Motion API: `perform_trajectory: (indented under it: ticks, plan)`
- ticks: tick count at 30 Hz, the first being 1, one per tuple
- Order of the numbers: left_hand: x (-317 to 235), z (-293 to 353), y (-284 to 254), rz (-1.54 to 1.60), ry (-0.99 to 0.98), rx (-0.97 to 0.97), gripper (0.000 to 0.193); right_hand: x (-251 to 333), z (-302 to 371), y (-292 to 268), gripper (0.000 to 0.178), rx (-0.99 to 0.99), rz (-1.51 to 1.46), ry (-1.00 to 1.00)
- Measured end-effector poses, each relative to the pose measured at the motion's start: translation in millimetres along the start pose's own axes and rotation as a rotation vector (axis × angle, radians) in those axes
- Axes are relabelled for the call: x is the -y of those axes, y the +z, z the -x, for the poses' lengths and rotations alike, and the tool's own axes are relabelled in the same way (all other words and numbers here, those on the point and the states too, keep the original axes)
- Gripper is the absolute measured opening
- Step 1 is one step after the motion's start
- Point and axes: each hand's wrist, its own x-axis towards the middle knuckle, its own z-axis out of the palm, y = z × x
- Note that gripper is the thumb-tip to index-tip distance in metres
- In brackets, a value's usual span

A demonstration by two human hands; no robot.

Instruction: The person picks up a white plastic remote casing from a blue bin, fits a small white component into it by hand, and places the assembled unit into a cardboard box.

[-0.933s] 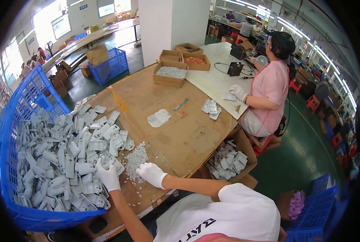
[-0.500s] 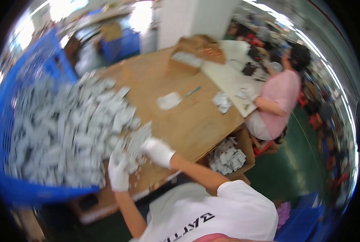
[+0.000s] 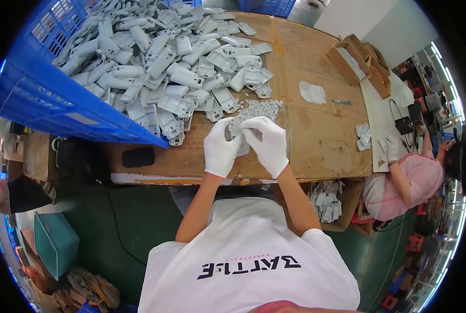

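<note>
Both of my hands wear white gloves and meet near the front edge of the cardboard-covered table [image 3: 316, 143]. My left hand [image 3: 220, 150] is closed around a light grey plastic housing [image 3: 236, 127]. Against the housing's upper side, my right hand [image 3: 268, 143] presses its thumb and fingers together; whatever they pinch is hidden. Just beyond my fingers lies a heap of tiny grey-white parts [image 3: 264, 109]. A large pile of similar grey plastic housings [image 3: 186, 78] spreads over the table to the left, spilling out of a blue plastic crate [image 3: 81, 112].
A dark flat object [image 3: 138, 157] lies by the front edge. Farther right are a white sheet [image 3: 312, 93], a teal tool [image 3: 342, 101] and a cardboard box of small parts [image 3: 350, 62]. A carton of housings [image 3: 327, 203] stands below. A co-worker in pink [image 3: 400, 182] sits at right.
The view has turned, so the crate and table sit differently. My hands, earlier apart beside the small parts, have come together at the housing.
</note>
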Motion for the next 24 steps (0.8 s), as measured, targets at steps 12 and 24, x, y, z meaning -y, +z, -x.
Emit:
perform_trajectory:
  ticks: [12,24]
  plan:
    - [0.6,22.5,9.9,-0.08,0.162,-0.199,0.037,1.8,11.4,18.6,0.015,-0.052,0.061,-0.028]
    - [-7.4,29.2,11.4,-0.169,0.295,-0.132,0.029,-13.2,13.9,-0.4,0.016,0.221,-0.22,0.276]
